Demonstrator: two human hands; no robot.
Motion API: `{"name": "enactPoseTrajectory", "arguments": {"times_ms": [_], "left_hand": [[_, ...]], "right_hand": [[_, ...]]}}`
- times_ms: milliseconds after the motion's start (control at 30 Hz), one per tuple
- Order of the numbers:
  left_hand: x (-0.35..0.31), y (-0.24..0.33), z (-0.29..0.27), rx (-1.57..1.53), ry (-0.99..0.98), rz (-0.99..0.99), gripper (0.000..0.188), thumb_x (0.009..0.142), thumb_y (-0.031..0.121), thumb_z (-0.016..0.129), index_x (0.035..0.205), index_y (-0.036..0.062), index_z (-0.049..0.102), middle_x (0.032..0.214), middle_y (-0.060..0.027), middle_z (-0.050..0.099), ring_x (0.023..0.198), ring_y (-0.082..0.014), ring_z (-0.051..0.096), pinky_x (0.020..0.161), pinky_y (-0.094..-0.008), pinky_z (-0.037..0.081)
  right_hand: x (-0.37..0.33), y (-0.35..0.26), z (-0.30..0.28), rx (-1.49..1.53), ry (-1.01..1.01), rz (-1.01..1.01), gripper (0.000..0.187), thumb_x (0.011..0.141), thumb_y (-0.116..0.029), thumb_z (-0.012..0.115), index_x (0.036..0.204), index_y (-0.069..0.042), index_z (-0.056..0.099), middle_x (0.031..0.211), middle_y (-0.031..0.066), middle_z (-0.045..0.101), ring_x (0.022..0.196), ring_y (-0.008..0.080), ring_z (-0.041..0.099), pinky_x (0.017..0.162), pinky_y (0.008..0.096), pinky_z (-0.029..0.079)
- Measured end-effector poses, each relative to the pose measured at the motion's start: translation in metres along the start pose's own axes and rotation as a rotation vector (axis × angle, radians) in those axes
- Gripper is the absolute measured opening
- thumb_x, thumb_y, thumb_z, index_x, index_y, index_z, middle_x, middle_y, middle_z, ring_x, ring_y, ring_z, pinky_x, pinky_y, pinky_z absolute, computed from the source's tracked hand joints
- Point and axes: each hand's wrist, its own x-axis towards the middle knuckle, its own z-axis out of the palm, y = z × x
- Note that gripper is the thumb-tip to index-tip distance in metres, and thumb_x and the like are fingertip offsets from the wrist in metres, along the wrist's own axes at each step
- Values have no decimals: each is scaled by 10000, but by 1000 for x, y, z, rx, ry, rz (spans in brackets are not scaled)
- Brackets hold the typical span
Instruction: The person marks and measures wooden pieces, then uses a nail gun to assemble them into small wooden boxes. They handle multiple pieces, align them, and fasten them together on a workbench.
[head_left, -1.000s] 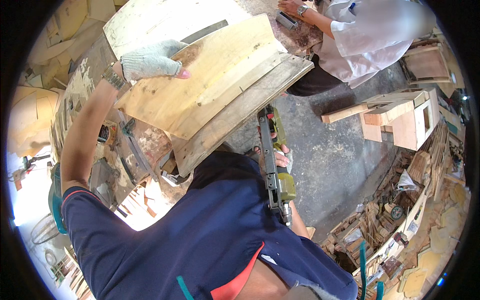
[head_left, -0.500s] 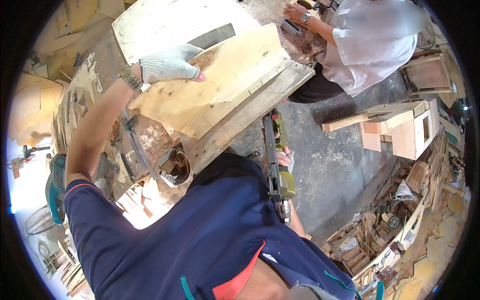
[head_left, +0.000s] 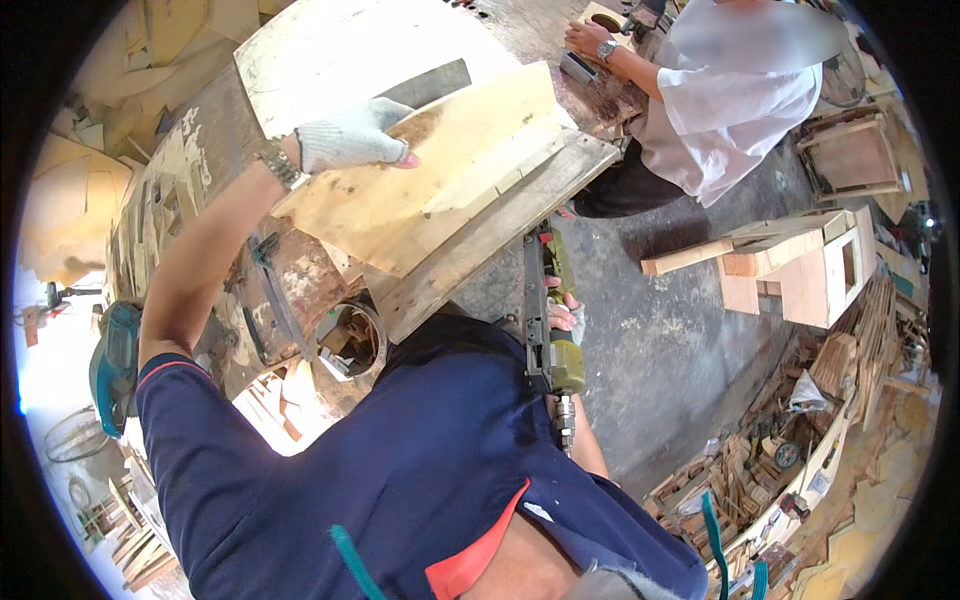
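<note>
A pale plywood panel (head_left: 440, 175) with a slanted end lies over a weathered wooden board (head_left: 490, 230) at the bench's near edge. My left hand (head_left: 352, 138), in a grey-white knit glove with bare fingertips, grips the panel by its far left edge; the thumb rests on top and the other fingers are hidden. Low at my right side, my right hand (head_left: 568, 312) is wrapped round an olive-green and black air nail gun (head_left: 566, 365). The nail gun's nose points up toward the board's near edge, seemingly apart from it. A metal air fitting (head_left: 565, 425) sits at its lower end.
Across the bench, a co-worker (head_left: 710, 130) in a white shirt has a hand by a small metal piece. An unfinished wooden frame (head_left: 790, 265) stands on the floor at right, above a heap of offcuts (head_left: 740, 475). A round container (head_left: 350, 340) holds scraps.
The whole view has shifted slightly. My left hand keeps its hold on the plywood panel, and my right hand still holds the nail gun in nearly the same place.
</note>
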Motion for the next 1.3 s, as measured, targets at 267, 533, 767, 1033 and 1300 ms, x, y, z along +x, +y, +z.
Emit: {"name": "enactPoseTrajectory", "arguments": {"times_ms": [267,533,767,1033,1300], "left_hand": [[-11,-32,43,0,361,-108,644,855,402,801,1341,-6,686,1154,-173,768,1054,-291,727,967,-391,548],[28,-72,25,-311,651,-194,668,965,460,694,1365,-67,606,1047,-132,745,889,-227,660,862,-395,553],[-14,-113,53,287,1029,-302,1044,892,697,703,1588,-18,394,1424,-276,620,1274,-393,653,1048,-476,535],[-22,-190,116,-144,1102,-558,1154,842,540,816,1649,-48,237,1529,-341,517,1347,-438,593,1094,-455,510],[-8,-189,131,-779,1179,-404,844,850,167,709,1622,43,391,1503,-250,593,1369,-360,599,1122,-428,471]], "right_hand": [[-65,-27,20,-62,105,-224,419,988,-61,624,1389,-15,513,1123,71,677,657,54,551,651,238,519],[-113,-56,5,-167,135,-189,489,1000,-71,621,1457,-32,453,1323,102,630,688,57,553,665,237,516],[-93,-53,21,-592,473,-263,654,1007,-80,566,1603,13,311,1440,166,604,696,101,520,689,294,519],[22,-51,97,-1118,816,-362,618,950,-73,579,1519,41,367,1387,245,622,619,131,542,585,293,570],[206,-48,154,-2245,944,-429,309,916,-67,666,1211,-14,589,946,142,749,535,203,648,474,360,571]]}}
